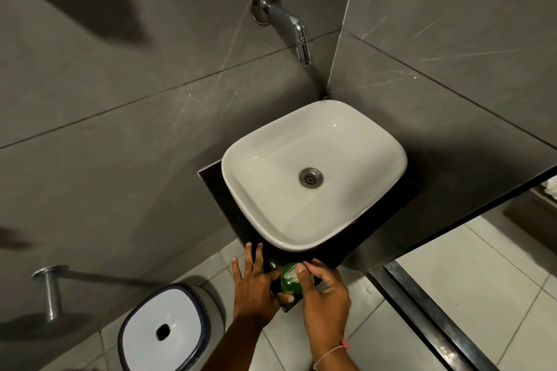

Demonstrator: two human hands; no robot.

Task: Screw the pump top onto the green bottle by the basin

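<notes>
A green bottle stands on the near corner of the black counter, just in front of the white basin. My right hand wraps its right side, with the forefinger and thumb over its top. My left hand is at its left side: thumb and one finger touch the bottle's base, the other fingers spread flat on the counter. The bottle's top shows something pale or clear; my fingers hide most of it, so I cannot make out the pump top.
A chrome tap juts from the grey tiled wall above the basin. A white-lidded bin stands on the floor at lower left, beside a chrome wall fitting. A dark door threshold runs at lower right.
</notes>
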